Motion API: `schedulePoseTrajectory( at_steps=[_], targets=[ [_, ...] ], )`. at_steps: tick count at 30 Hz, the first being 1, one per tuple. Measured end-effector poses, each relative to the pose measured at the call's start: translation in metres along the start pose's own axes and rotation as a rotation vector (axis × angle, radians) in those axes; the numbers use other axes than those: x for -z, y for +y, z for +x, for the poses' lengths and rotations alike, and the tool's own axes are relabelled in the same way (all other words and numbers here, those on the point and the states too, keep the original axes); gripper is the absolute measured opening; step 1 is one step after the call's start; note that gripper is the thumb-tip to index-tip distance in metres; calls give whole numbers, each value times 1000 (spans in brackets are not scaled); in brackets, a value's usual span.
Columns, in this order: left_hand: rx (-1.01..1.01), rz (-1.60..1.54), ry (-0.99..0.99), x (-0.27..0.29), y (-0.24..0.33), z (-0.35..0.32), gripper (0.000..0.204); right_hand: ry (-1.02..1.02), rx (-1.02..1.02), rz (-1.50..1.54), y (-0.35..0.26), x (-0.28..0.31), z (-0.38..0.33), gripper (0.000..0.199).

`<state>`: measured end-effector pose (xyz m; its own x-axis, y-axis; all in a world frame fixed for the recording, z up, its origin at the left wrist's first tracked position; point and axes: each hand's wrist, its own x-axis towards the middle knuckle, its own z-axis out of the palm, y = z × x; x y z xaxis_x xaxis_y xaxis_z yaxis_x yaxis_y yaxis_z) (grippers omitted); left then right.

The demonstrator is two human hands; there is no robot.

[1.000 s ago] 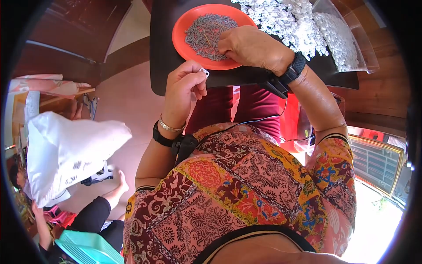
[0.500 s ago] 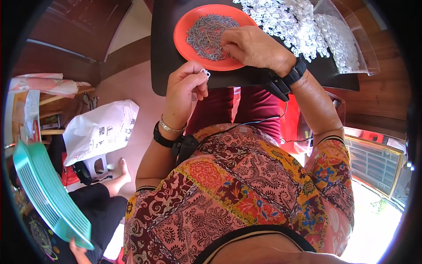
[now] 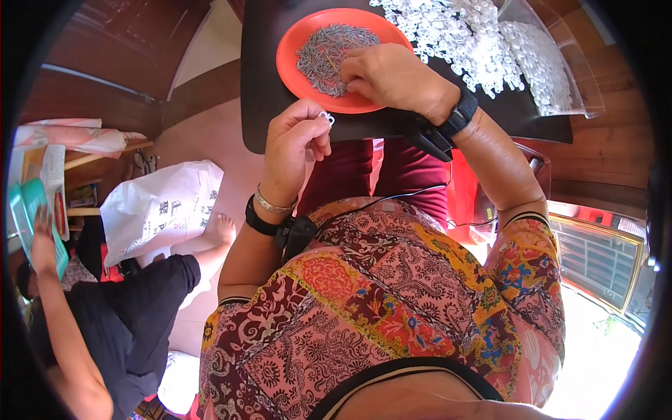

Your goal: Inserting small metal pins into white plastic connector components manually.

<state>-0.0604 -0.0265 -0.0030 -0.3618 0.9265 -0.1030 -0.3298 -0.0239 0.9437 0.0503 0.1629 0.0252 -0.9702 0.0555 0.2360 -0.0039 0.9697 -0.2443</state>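
My left hand [image 3: 295, 136] is closed in a pinch near the table's front edge. Between its thumb and finger sits a small white plastic clip [image 3: 326, 119] with a round opening. A red-orange round plate [image 3: 288, 66] lies on the dark table, holding a heap of small grey nail-like or screw-like pieces [image 3: 329, 52]. My right hand [image 3: 388, 78] reaches over the plate's right side, its fingertips bent together at the heap. Whatever those fingers grip is too small and hidden to make out.
Many white and clear plastic clips [image 3: 448, 35] are spread right of the plate, beside a clear bin [image 3: 535, 66] heaped with more. At left, another person in dark clothes [image 3: 119, 315] has a hand on a green slatted basket [image 3: 31, 203]. A white bag [image 3: 164, 203] stands nearby.
My right hand has shifted slightly left over the grey heap. My left hand stays put with the clip. The other person has come further into view, and the green basket has moved up and left.
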Motion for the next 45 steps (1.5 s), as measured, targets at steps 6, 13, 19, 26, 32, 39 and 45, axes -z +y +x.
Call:
schedulePoseTrajectory(
  at_steps=[6,13,19,26,32,39,45],
  targets=[
    [17,8,-16,1,1,-1,12,66,-82,-27,7,7,-3,13],
    [19,20,-8,-3,5,-1,12,123,-102,-108,8,4,-7,13],
    [-28,11,14,-2,0,0,12,65,1,4,6,11,-7,9],
    [-11,-18,19,-6,0,-1,11,46,76,-152,0,8,-2,8],
    [-2,-43,2,-6,1,-1,11,-90,135,-279,-7,1,11,9],
    [-14,33,-7,-3,-1,0,13,-136,31,-144,-7,11,19,12],
    [-122,93,78,-3,4,7,11,64,-167,195,3,17,5,15]
  ],
)
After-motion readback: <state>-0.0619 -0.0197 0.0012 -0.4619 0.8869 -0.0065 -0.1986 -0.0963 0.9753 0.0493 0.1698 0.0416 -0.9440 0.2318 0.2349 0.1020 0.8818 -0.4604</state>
